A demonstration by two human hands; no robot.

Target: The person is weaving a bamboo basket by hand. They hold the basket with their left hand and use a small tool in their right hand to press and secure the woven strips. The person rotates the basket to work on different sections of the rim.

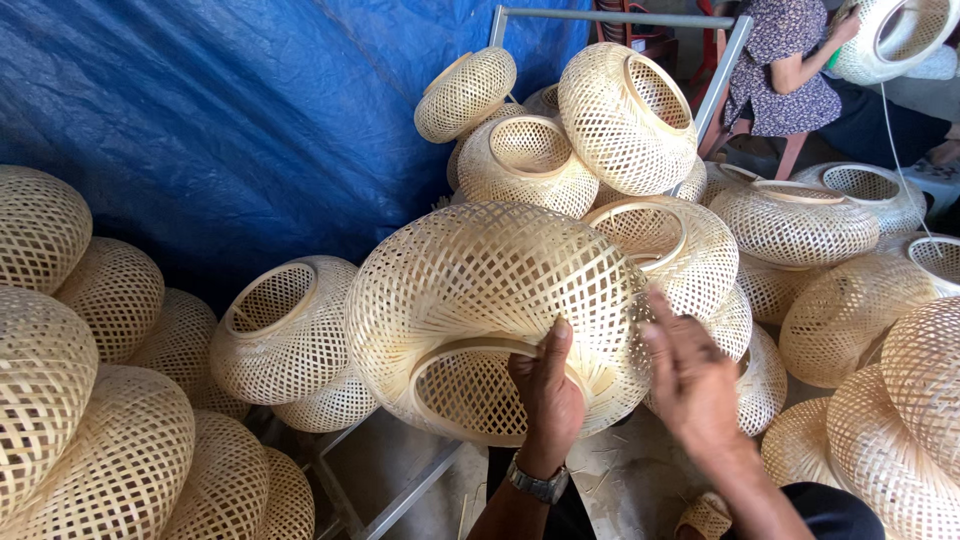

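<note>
Gripping the ring-shaped rim of a large woven bamboo lampshade (490,300), the left hand (545,395) has its thumb laid up over the rim edge and its fingers curled out of sight inside the opening; a metal wristwatch (538,484) sits on that wrist. The right hand (690,375) is open, fingers spread and a little blurred, its fingertips against the lampshade's right flank, not closed on anything. The lampshade is held up in mid-frame, tilted so that its opening faces down toward the camera. Just behind its right side lies another woven shade (665,245) with its ring facing up, and behind that a heap of similar shades (560,130) rises against a grey metal frame (610,18). More shades lie stacked at the left (90,400) and at the right (890,400), all the same pale open weave. A blue tarpaulin (220,120) hangs behind the left stack. At the top right another person (785,70) sits, holding up a shade (895,35).
</note>
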